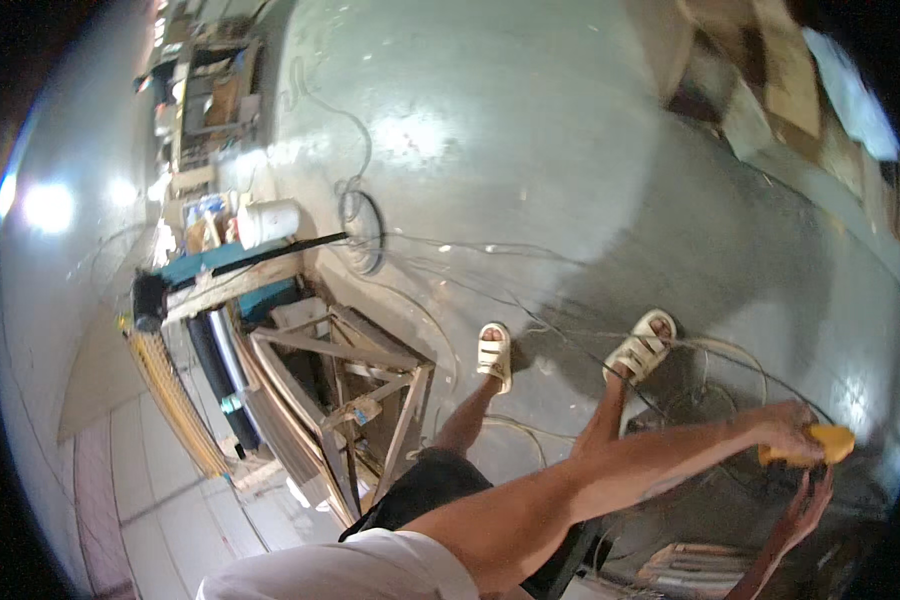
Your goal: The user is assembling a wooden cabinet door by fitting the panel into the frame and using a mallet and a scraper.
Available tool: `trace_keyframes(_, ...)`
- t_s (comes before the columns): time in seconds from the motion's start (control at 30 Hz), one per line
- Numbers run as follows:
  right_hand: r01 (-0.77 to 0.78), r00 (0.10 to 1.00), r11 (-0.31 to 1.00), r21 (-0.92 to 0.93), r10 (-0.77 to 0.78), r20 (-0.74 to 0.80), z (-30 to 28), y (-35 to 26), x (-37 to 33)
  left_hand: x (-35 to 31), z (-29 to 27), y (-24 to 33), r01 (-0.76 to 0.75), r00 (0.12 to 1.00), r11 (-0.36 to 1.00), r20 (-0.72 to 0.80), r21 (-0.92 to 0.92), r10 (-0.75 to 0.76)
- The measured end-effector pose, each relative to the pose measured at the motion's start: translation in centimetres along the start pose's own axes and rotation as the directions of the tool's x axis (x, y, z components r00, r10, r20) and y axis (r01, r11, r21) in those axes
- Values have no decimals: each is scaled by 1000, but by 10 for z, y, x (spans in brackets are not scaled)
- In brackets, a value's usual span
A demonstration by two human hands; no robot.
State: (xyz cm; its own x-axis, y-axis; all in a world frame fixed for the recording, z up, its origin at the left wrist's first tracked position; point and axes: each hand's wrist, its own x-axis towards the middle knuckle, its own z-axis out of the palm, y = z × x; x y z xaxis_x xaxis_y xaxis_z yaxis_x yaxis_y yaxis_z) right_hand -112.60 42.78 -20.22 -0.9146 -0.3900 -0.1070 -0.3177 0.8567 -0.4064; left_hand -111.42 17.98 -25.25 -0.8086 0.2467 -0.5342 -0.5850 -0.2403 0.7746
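Note:
My left arm stretches across to the right side of the head view, and my left hand (787,435) is closed around a yellow hand-sized object (834,443). Blur and the grip hide its exact kind; a dark cord runs up to it. Just below, my right hand (808,500) reaches toward the underside of the yellow object. Its fingers look stretched and apart, with nothing visible in them. Whether the fingertips touch the object, I cannot tell.
Cords (490,250) trail over the grey floor around my sandalled feet (642,347). To the left are a wooden frame (410,400), a white bucket (268,222) and a round-based black stand (363,232). Boards (795,70) lean at the upper right; a stack of slats (705,568) lies below.

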Motion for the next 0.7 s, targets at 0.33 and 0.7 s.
trace_keyframes(0.33,-251,955,862,440,144,261,71,-61,40,-29,-75,-37,246,969,964,10,-102,-247)
trace_keyframes(0.7,-635,699,435,638,-29,715,87,-53,79,-31,-107,-39,283,959,958,16,-50,-283)
